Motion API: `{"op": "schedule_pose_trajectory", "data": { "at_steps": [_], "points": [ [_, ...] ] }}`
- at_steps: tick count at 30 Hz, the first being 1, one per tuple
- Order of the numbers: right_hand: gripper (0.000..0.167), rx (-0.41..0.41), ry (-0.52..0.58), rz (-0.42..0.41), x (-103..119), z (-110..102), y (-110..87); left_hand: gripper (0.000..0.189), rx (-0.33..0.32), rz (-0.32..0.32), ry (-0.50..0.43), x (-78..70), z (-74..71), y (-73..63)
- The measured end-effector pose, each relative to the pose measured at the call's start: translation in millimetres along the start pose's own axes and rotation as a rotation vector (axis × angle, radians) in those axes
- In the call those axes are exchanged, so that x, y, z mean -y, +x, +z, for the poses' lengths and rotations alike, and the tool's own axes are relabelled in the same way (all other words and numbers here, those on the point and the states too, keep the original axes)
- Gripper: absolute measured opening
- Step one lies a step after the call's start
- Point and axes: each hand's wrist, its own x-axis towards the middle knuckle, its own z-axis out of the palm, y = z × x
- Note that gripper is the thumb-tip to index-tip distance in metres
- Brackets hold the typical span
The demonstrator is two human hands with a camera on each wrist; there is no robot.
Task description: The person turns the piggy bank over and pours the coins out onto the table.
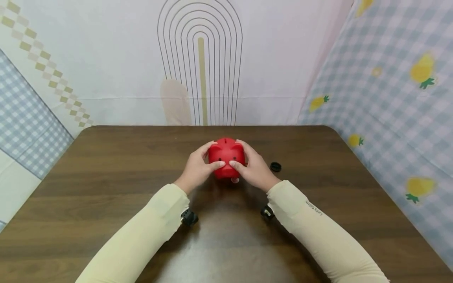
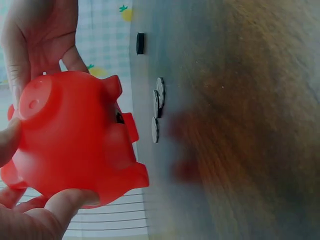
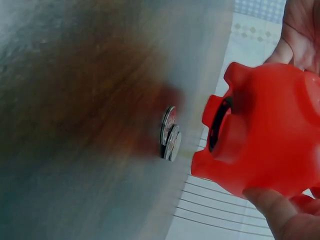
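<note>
A red piggy bank [image 1: 226, 153] is held between both hands, its slotted back tilted up in the head view. My left hand [image 1: 198, 167] grips one side, thumb on the snout. On the opposite side my right hand [image 1: 257, 168] grips it the same way. Both wrist views show the piggy bank [image 2: 70, 140] lifted off the table, feet down. A dark opening [image 3: 220, 125] shows in its underside. Several coins [image 3: 170, 135] lie beneath it on the table. From the head view only one coin [image 1: 235, 180] peeks out; the others are hidden.
A round black cap [image 1: 275, 167] lies on the brown wooden table [image 1: 124, 169], right of my right hand. Behind the table hangs a white patterned cloth [image 1: 276, 70]. A checked cloth [image 1: 393, 129] with pineapples hangs along the right side.
</note>
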Motion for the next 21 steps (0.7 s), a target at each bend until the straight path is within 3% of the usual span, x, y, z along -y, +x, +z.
{"op": "schedule_pose_trajectory", "data": {
  "at_steps": [2,4,6,9,11,13,18,21],
  "points": [
    [0.069,0.005,0.008,0.008,0.8,1.0,1.0,0.066,-0.004,-0.009,0.0,-0.1,-1.0,-0.6],
    [0.068,-0.02,0.004,-0.045,3.9,0.8,-0.3,0.066,-0.022,0.031,0.003,-3.8,-2.1,-4.0],
    [0.067,-0.086,0.001,-0.189,9.9,-0.6,-4.5,0.065,-0.054,0.147,-0.005,-11.5,-4.1,-11.3],
    [0.069,-0.226,-0.029,-0.468,21.3,-4.1,-14.6,0.063,-0.105,0.394,0.038,-28.1,-8.5,-24.9],
    [0.069,-0.28,-0.031,-0.556,25.3,-4.2,-17.1,0.06,-0.116,0.482,0.048,-35.0,-10.6,-28.1],
    [0.069,-0.263,-0.026,-0.5,23.4,-1.8,-17.1,0.06,-0.099,0.454,0.069,-33.4,-10.0,-24.8],
    [0.069,-0.105,0.012,-0.133,6.5,7.0,-13.2,0.065,-0.027,0.177,0.077,-11.8,-2.3,-10.3],
    [0.072,-0.06,0.032,-0.033,0.2,9.3,-11.0,0.067,-0.014,0.107,0.065,-3.8,-0.3,-7.5]
  ]
}}
